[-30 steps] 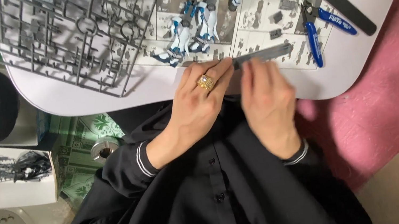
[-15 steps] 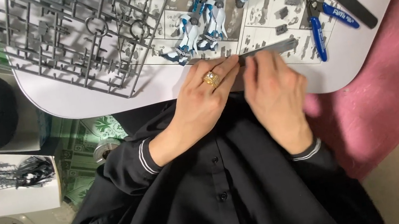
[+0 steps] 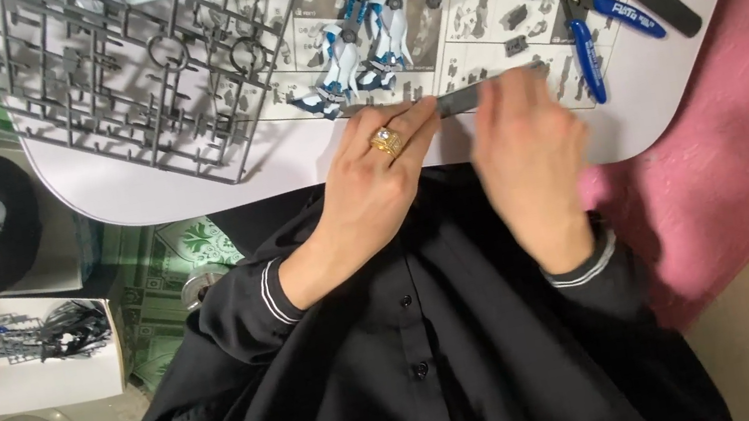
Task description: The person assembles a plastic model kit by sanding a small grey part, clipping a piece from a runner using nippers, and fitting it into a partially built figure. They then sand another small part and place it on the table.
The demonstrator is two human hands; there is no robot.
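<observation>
- A white table (image 3: 188,186) carries a grey parts frame (image 3: 128,69).
- The left hand (image 3: 370,186) pinches a tiny part, hidden.
- The right hand (image 3: 525,140), blurred, grips a flat grey file (image 3: 462,99); it looks stiff and light, best held by its end.
- Blue nippers (image 3: 602,25) lie beyond.

Evenly and softly lit from above, sharp across the white table (image 3: 188,186), with motion blur smearing only the right hand (image 3: 532,149).
</observation>
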